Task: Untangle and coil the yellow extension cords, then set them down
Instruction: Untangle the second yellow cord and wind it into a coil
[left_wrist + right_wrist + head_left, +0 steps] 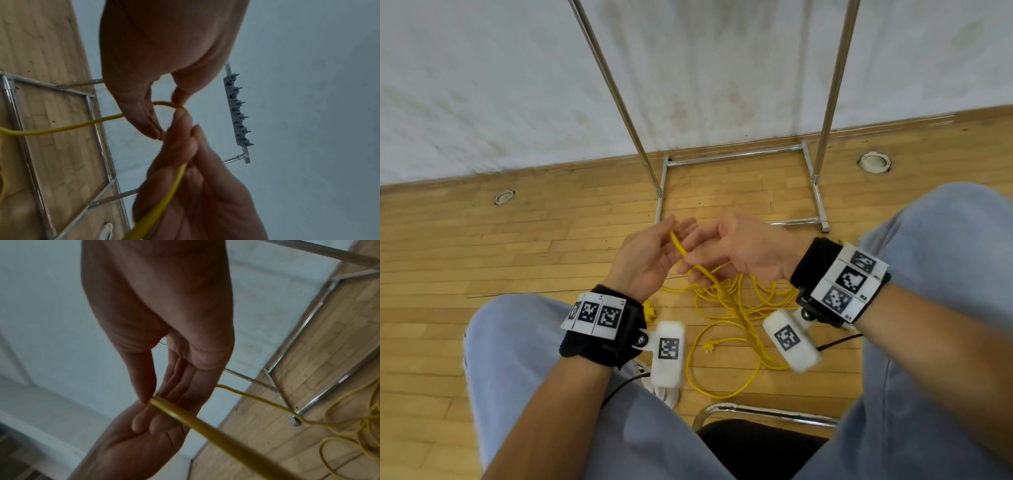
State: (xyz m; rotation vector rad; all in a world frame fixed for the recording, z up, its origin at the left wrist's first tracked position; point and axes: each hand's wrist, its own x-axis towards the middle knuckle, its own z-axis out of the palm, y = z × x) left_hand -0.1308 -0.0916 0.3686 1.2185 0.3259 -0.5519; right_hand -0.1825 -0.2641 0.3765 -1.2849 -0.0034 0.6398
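Risk first: the thin yellow extension cord (726,310) lies mostly as a loose tangle of overlapping loops on the wooden plank floor (500,246), between the person's knees, w/ a yellow plug (709,346) lying among the loops and a second yellow plug end (650,310) just beside the left wrist. One strand rises from the pile to both hands. Left hand (645,260) has it pinched, thumb against fingertips, per left wrist view. Right hand (739,255) has fingers curled round the same strand, w/ a small bend between the two grips. Judgement: pulling up now could cinch crossing loops into a knot, since the pile isn't sorted yet; a plug could snag in a loop, or drag toward the base of the chrome metal rack (738,156) just behind. Grip is light, so the cord might slip free & drop back.
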